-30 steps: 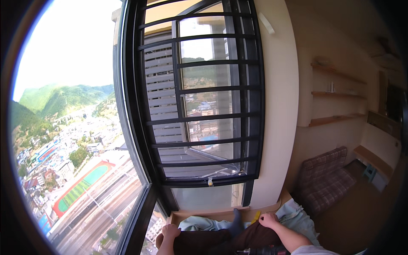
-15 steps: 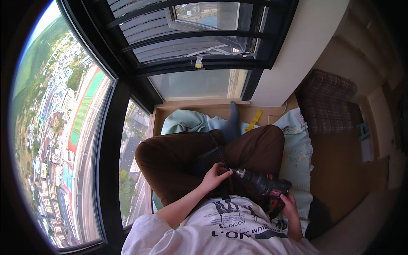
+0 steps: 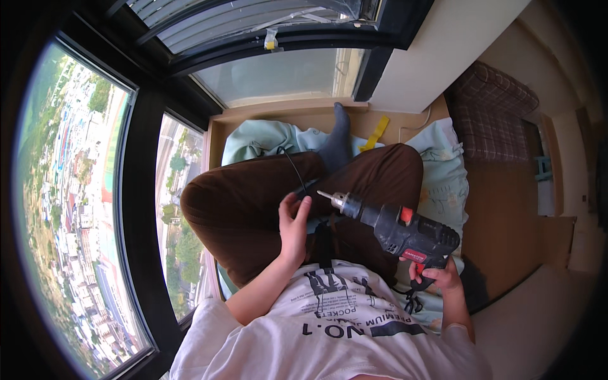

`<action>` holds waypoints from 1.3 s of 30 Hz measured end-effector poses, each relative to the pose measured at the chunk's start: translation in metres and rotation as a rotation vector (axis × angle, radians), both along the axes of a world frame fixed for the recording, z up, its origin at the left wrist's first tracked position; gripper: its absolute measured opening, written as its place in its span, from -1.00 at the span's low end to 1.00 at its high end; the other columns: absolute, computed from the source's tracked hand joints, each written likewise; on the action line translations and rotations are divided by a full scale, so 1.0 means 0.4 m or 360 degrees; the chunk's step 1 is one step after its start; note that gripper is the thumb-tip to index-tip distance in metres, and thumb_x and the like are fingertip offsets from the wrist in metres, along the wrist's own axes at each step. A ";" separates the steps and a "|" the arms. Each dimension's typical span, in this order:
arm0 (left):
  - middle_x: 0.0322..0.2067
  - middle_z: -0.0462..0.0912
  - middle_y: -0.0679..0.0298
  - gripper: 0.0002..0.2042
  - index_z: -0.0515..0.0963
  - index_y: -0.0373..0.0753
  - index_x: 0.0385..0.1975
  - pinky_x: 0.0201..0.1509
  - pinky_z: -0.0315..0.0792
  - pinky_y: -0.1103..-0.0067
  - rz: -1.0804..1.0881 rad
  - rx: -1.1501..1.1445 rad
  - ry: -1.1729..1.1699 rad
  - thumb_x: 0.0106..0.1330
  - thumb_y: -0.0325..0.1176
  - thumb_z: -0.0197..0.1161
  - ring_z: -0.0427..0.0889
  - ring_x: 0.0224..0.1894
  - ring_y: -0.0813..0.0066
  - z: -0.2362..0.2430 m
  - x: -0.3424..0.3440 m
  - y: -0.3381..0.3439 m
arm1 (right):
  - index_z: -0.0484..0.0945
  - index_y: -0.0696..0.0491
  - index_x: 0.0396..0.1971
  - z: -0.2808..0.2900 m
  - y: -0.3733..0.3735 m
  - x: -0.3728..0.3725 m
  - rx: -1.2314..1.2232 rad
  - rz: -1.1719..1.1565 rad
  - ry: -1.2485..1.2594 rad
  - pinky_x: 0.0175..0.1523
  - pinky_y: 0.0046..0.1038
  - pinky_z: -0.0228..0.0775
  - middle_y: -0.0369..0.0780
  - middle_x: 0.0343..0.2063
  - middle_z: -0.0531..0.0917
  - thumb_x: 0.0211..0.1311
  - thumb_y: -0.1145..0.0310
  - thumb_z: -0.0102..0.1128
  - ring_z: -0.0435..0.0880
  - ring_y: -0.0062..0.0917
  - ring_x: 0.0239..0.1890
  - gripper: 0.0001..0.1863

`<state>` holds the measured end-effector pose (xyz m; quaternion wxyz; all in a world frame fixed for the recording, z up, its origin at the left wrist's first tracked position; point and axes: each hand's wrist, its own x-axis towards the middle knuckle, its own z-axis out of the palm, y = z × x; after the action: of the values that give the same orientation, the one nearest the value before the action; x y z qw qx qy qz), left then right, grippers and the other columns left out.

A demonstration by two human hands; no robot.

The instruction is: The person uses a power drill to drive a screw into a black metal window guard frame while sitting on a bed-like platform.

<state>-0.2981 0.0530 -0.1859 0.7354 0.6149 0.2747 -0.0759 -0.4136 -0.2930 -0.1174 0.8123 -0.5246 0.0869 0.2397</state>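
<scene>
My right hand [image 3: 437, 275] is wrapped round the handle of a black and red power drill [image 3: 402, 228], held above my right thigh. Its metal chuck and thin bit [image 3: 324, 194] point left. Close to the bit's tip is my left hand [image 3: 294, 225], raised over my lap, thumb and fingers loosely bent and apart. No held thing can be made out in it. A thin black cord [image 3: 295, 168] runs down over my leg to beside the left thumb; whether they touch is unclear.
I sit cross-legged in brown trousers [image 3: 247, 202] on a pale green cloth [image 3: 437, 190] over a wooden window ledge [image 3: 218, 130]. A yellow strip [image 3: 375, 133] lies beyond my grey sock [image 3: 340, 136]. Dark-framed windows [image 3: 149, 171] stand left and ahead; a plaid sofa [image 3: 491, 120] is at right.
The drill has come up closer to the camera, its bit moving away from my left fingers. My left hand has shifted left and upward. The view has tilted slightly.
</scene>
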 end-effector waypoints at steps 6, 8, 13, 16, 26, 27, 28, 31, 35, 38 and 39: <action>0.46 0.39 0.10 -0.16 0.17 -0.22 0.56 0.58 0.19 0.25 -0.0594 -0.0964 -0.0572 0.51 0.29 0.13 0.38 0.50 0.21 0.218 0.006 -0.043 | 0.34 0.33 0.33 0.106 0.137 0.097 -0.0112 -0.0029 -0.0336 -0.21 -0.41 0.57 0.08 -0.24 0.69 0.13 0.46 0.30 0.69 -0.37 -0.34 -0.28; 0.44 0.40 0.08 -0.18 0.21 -0.19 0.54 0.57 0.24 0.19 -0.0586 -0.1354 -0.0475 0.49 0.30 0.15 0.41 0.46 0.16 0.299 0.070 -0.079 | 0.35 0.31 0.33 0.101 0.220 0.132 -0.0103 -0.0039 -0.0498 -0.18 -0.42 0.57 0.06 -0.20 0.69 0.15 0.52 0.31 0.68 -0.40 -0.30 -0.31; 0.13 0.63 0.07 -0.34 0.42 -0.28 0.27 0.39 0.50 0.19 -0.0352 -0.1421 -0.0399 0.45 0.19 0.25 0.63 0.21 0.12 0.286 0.134 -0.026 | 0.51 0.22 0.23 0.064 0.326 0.177 0.0018 0.0222 -0.0429 -0.05 -0.54 0.60 -0.25 -0.19 0.77 0.15 0.64 0.45 0.72 -0.66 -0.19 -0.40; 0.08 0.63 0.06 -0.35 0.44 -0.30 0.22 0.35 0.53 0.21 -0.0262 -0.1479 -0.0413 0.42 0.16 0.28 0.64 0.16 0.14 0.269 0.150 0.015 | 0.41 0.21 0.34 0.012 0.352 0.202 -0.0094 0.0406 -0.0541 0.18 -0.43 0.50 -0.18 0.02 0.68 0.12 0.58 0.49 0.68 -0.55 0.01 -0.26; -0.04 0.60 0.04 -0.23 0.42 -0.34 0.17 0.20 0.57 0.26 -0.0630 -0.1232 -0.0660 0.21 0.24 0.38 0.63 0.04 0.13 0.251 0.248 0.092 | 0.41 0.18 0.26 0.010 0.469 0.294 -0.0669 0.0178 -0.1290 0.14 -0.46 0.50 -0.20 -0.06 0.66 0.05 0.46 0.61 0.67 -0.52 -0.05 -0.24; -0.04 0.60 0.03 -0.22 0.43 -0.34 0.16 0.18 0.58 0.25 -0.0655 -0.1237 -0.0646 0.20 0.25 0.39 0.64 0.03 0.12 0.244 0.266 0.089 | 0.41 0.18 0.26 -0.004 0.469 0.300 -0.0541 0.0255 -0.1112 0.15 -0.46 0.50 -0.21 -0.03 0.67 0.04 0.45 0.62 0.66 -0.53 -0.03 -0.23; -0.05 0.63 0.01 -0.23 0.44 -0.36 0.15 0.14 0.61 0.28 -0.0681 -0.1302 -0.0632 0.19 0.22 0.41 0.67 0.00 0.14 0.242 0.285 0.091 | 0.40 0.18 0.27 -0.027 0.470 0.299 -0.0413 0.0330 -0.0934 0.16 -0.46 0.50 -0.21 0.00 0.67 0.04 0.44 0.64 0.66 -0.55 -0.01 -0.22; -0.08 0.68 -0.03 -0.23 0.47 -0.41 0.13 0.06 0.66 0.33 -0.0813 -0.1500 -0.0611 0.17 0.18 0.46 0.73 -0.07 0.17 0.227 0.352 0.094 | 0.38 0.17 0.30 -0.041 0.483 0.363 -0.0289 0.0632 -0.0842 0.21 -0.40 0.51 -0.23 0.04 0.67 -0.02 0.33 0.72 0.67 -0.51 0.02 -0.12; -0.10 0.69 -0.03 -0.16 0.47 -0.40 0.13 0.03 0.65 0.31 -0.0999 -0.1735 -0.0717 0.16 0.31 0.42 0.73 -0.07 0.14 0.191 0.450 0.092 | 0.38 0.18 0.27 -0.036 0.530 0.416 -0.0483 0.0533 -0.1045 0.18 -0.36 0.54 -0.14 0.00 0.70 -0.07 0.23 0.71 0.74 -0.33 -0.01 -0.09; -0.15 0.69 -0.01 -0.08 0.45 -0.39 0.11 -0.02 0.66 0.29 -0.0854 -0.1883 -0.0805 0.17 0.48 0.31 0.71 -0.07 0.14 0.180 0.484 0.098 | 0.40 0.19 0.21 0.025 0.576 0.454 -0.0520 0.0386 -0.0847 0.08 -0.34 0.59 -0.10 -0.08 0.72 -0.07 0.21 0.69 0.79 -0.24 -0.09 -0.13; -0.17 0.68 0.00 -0.08 0.46 -0.39 0.09 -0.03 0.66 0.29 -0.0827 -0.1976 -0.0838 0.18 0.50 0.29 0.71 -0.08 0.14 0.173 0.496 0.094 | 0.41 0.19 0.19 0.038 0.584 0.466 -0.0523 0.0340 -0.0722 0.04 -0.34 0.61 -0.08 -0.11 0.73 -0.07 0.21 0.69 0.81 -0.22 -0.11 -0.15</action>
<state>-0.0997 0.0905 -0.1168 0.9490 0.1271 -0.1604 -0.2398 -0.2273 -0.0595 -0.1024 0.6853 -0.6955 -0.1149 0.1830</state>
